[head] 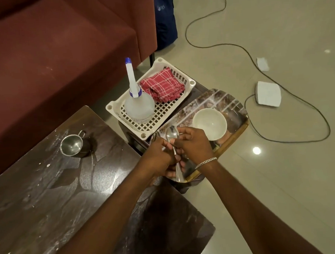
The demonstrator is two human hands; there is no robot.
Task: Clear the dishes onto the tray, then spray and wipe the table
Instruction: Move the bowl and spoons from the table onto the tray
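A steel spoon (171,134) is held over the near end of the patterned tray (237,112), bowl end pointing away from me. My left hand (160,158) grips its handle and my right hand (194,145) pinches its neck. A white bowl (209,123) sits upright on the tray. On the dark, smeared table (50,189) stands a small steel cup (72,145) with a handle. A spray bottle (139,105) with a blue-tipped nozzle and a folded red checked cloth (163,86) lie in a white plastic basket (187,81) behind the tray.
A maroon sofa (54,51) runs along the far side of the table. Black cables (255,55) and a white device (268,93) lie on the tiled floor to the right. A dark blue bag (165,21) leans by the sofa's end.
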